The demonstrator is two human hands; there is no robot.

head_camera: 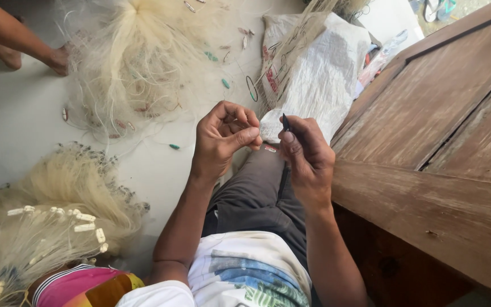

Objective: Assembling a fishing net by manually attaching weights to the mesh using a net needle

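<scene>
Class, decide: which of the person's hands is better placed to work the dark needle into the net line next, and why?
Probably the right hand: it already grips the needle, tip up. The left hand is pinching the thin line, so it looks busy holding.

Wooden door (427, 113) lies flat at right, worn brown panels. White woven sack (325, 74) with red and black print just beyond it, crumpled. Big heap of pale net (137, 57) on grey floor (12, 113) at top, small green and white floats scattered along its edge. Second net pile (58, 210) lower left, row of white floats (80, 219) on top. Another person's bare feet (58, 59) top left, touching the far heap. Sandals (436, 8) top right corner. Pink striped cloth (80, 284) at bottom left.
</scene>
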